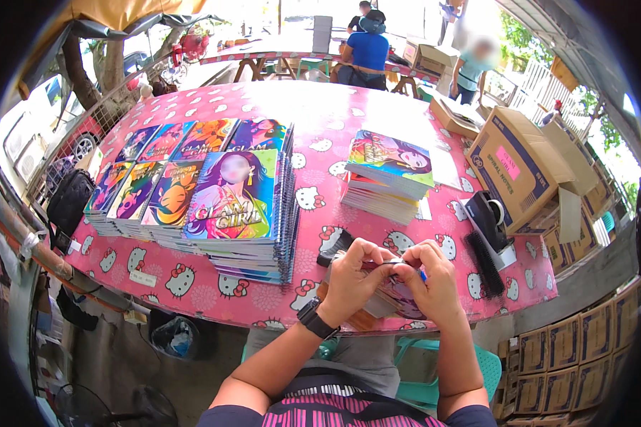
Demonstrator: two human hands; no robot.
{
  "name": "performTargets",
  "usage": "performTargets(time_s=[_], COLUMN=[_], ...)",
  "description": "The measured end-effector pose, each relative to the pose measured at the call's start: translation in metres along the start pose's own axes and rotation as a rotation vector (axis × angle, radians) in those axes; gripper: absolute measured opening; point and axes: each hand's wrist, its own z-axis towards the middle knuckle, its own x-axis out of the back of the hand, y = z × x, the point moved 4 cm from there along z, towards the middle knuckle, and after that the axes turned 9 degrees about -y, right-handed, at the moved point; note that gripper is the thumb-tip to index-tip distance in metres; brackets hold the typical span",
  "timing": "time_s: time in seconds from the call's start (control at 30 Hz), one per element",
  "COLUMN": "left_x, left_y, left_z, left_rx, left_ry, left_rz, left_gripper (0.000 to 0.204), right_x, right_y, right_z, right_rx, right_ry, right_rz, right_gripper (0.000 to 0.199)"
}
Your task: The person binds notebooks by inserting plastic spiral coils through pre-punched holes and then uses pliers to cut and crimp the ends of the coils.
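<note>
Striped shirt (349, 411) nearest; small unclear piece (392, 262) is pinched by left hand (357, 273) and right hand (431, 279), fingertips closed, best kept steady.

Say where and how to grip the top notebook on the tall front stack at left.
Probably best to pinch the top notebook by its near edge, thumb on the cover and fingers beneath, coming from the person's side. It lies flat with that edge facing the person; coil bindings line the stack's right side, and neighbouring notebooks crowd its left.
</note>
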Motion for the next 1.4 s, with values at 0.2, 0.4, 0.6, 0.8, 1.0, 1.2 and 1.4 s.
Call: performTargets(time_s=[0.2, 0.4, 0.6, 0.8, 1.0, 1.2, 1.4], left_x=[-0.005, 0.019, 0.059, 0.181, 0.256, 0.246, 0.242], left_y=[-0.002, 0.041, 0.075, 0.118, 0.063, 0.026, 0.024], left_z=[0.007, 0.006, -0.015, -0.015, -0.039, -0.041, -0.034], left_rx=[0.083, -0.232, 0.264, -0.023, 0.025, -0.09, -0.013], left_ry=[-0.026, 0.048, 0.102, 0.634, 0.635, 0.84, 0.907], left_rz=[0.104, 0.415, 0.425, 0.336, 1.024, 0.124, 0.203], left_gripper=[0.025, 0.048, 0.052, 0.035, 0.043, 0.05, 0.059], right_x=[-0.001, 0.028, 0.074, -0.059, -0.18, -0.223, -0.227], right_y=[-0.003, -0.017, -0.049, -0.013, 0.049, 0.06, 0.074], right_z=[-0.001, 0.011, 0.08, 0.217, 0.255, 0.257, 0.249], right_rx=[0.045, -0.03, 0.255, 0.035, 0.097, -0.02, -0.136], right_ry=[0.047, 0.02, 0.467, 0.117, 0.073, -0.008, 0.109], right_rz=[-0.024, 0.107, 0.707, 0.541, 0.167, 1.084, 1.383], right_gripper=[0.013, 0.011, 0.016, 0.031, 0.024, 0.018, 0.021])
